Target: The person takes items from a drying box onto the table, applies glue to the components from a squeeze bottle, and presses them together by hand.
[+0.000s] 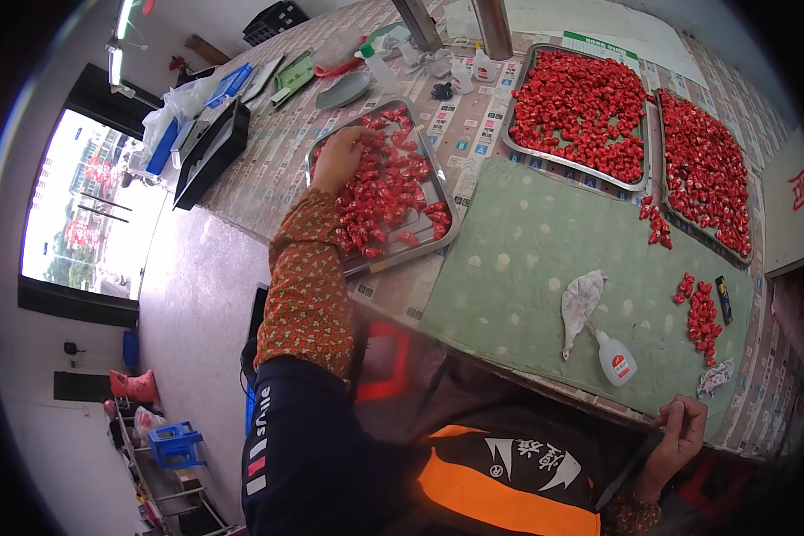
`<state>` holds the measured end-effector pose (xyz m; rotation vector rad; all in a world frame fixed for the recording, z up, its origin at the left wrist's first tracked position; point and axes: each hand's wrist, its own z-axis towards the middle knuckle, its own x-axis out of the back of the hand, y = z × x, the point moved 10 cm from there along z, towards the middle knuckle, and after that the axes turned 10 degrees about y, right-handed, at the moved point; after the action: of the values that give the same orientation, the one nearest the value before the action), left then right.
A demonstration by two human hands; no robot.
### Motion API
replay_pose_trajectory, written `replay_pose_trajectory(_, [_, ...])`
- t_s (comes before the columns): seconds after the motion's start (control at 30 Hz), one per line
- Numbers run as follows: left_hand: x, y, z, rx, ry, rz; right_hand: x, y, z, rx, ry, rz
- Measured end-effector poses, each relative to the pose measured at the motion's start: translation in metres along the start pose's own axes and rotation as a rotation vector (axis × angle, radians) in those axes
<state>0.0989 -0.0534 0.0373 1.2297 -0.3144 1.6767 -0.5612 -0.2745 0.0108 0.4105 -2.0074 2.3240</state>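
Note:
My left hand (338, 161) reaches over the far left part of a metal tray (447, 210), its fingers stretched out among small glossy red pieces (380, 192). The fingertips touch the pieces there; I see nothing gripped. Some pieces in the tray look blurred. My right hand (679, 435) is at the front table edge, low on the right, with fingers curled and pressed together. Whatever it may pinch is too small to make out. Near it on the green cloth (500, 268) lie a crumpled foil scrap (716, 379) and a loose row of red pieces (702, 322).
Two trays full of red pieces (581, 116) (706, 170) stand at the back right. A white squeeze bottle (615, 359), a crumpled white cloth (582, 308) and a lighter (724, 299) lie on the green cloth. Bottles (380, 71) and a black bin (213, 154) stand further left.

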Motion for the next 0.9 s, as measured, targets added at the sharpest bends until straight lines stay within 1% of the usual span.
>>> replay_pose_trajectory(0.03, [0.006,-0.001,-0.006,-0.003,-0.003,0.003,0.0,-0.001,0.0,0.001,-0.003,0.0])
replay_pose_trajectory(0.1, [0.03,-0.01,-0.017,0.086,0.133,0.022,0.002,0.002,-0.001,-0.003,-0.003,0.002])
replay_pose_trajectory(0.13, [0.035,-0.015,-0.026,0.162,0.138,0.04,0.004,0.006,0.0,-0.015,-0.018,0.016])
replay_pose_trajectory(0.17, [0.037,-0.016,-0.033,0.16,0.135,0.043,0.005,0.01,0.0,-0.027,-0.033,0.03])
replay_pose_trajectory(0.23, [0.031,-0.027,-0.051,0.288,0.066,-0.053,0.006,0.011,0.0,-0.025,-0.029,0.031])
replay_pose_trajectory(0.27, [0.031,-0.026,-0.06,0.287,0.064,-0.052,0.007,0.011,0.0,-0.02,-0.023,0.03])
replay_pose_trajectory(0.33, [0.038,-0.005,-0.073,0.219,0.099,0.135,0.007,0.01,0.001,-0.021,-0.028,0.039])
replay_pose_trajectory(0.37, [0.034,-0.002,-0.078,0.22,0.096,0.136,0.007,0.009,0.001,-0.019,-0.034,0.048])
replay_pose_trajectory(0.43, [0.039,0.017,-0.082,0.074,0.217,0.145,0.007,0.011,0.0,-0.018,-0.03,0.042])
replay_pose_trajectory(0.47, [0.037,0.018,-0.084,0.076,0.215,0.146,0.008,0.011,0.0,-0.014,-0.026,0.037])
replay_pose_trajectory(0.53, [0.035,0.033,-0.081,0.073,0.171,0.004,0.007,0.01,-0.001,-0.016,-0.027,0.038])
replay_pose_trajectory(0.57, [0.037,0.041,-0.081,0.074,0.17,0.004,0.008,0.01,-0.001,-0.017,-0.024,0.041])
replay_pose_trajectory(0.63, [0.029,0.04,-0.087,0.274,0.074,-0.243,0.008,0.008,-0.001,-0.011,-0.021,0.044])
replay_pose_trajectory(0.73, [0.03,0.055,-0.099,0.316,0.047,-0.308,0.011,0.008,-0.002,-0.011,-0.014,0.047])
replay_pose_trajectory(0.77, [0.032,0.061,-0.103,0.315,0.046,-0.307,0.012,0.009,-0.002,-0.015,-0.014,0.048])
replay_pose_trajectory(0.83, [0.035,0.097,-0.108,0.043,-0.004,-0.037,0.014,0.013,-0.002,-0.011,-0.025,0.057])
replay_pose_trajectory(0.87, [0.034,0.099,-0.112,0.043,-0.003,-0.037,0.013,0.014,-0.002,-0.005,-0.036,0.067])
replay_pose_trajectory(0.9, [0.032,0.103,-0.115,-0.009,-0.006,0.032,0.013,0.014,-0.002,-0.005,-0.036,0.067])
